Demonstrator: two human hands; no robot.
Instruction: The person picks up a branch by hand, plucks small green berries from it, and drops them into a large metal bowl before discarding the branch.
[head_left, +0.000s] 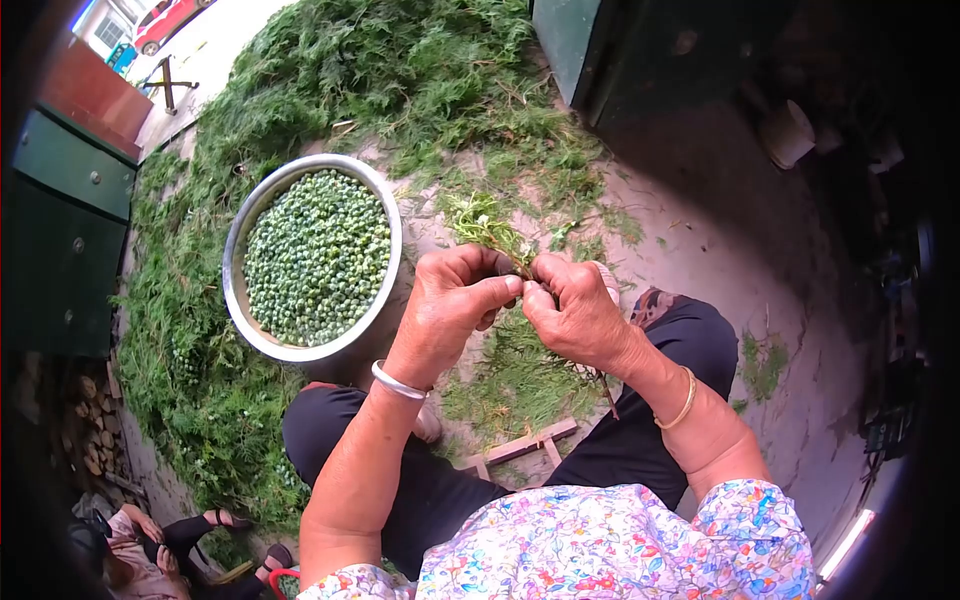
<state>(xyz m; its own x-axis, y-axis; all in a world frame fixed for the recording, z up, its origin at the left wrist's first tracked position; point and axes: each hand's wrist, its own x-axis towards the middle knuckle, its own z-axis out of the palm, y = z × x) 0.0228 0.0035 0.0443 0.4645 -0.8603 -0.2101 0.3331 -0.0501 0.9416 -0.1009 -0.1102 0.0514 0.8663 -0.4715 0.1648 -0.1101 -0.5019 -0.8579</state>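
Both hands meet above my lap and pinch a leafy evergreen sprig (487, 222), whose fronds point away from me. My left hand (455, 300) has thumb and fingertips closed on its stem. Close against it, my right hand (578, 308) grips the same stem, and a thin brown twig end (608, 396) sticks out below that hand. Anything small between the fingertips is hidden. To the left of my hands stands a wide metal basin (232, 262), filled with small round green cones or berries (318, 258).
Cut evergreen branches (400, 60) cover the ground beyond and left of the basin. Loose clippings (520, 375) lie between my feet, near a small wooden frame (520, 447). Another person (150, 555) sits at lower left, by stacked firewood (98, 430). Green metal doors (70, 240) stand left.
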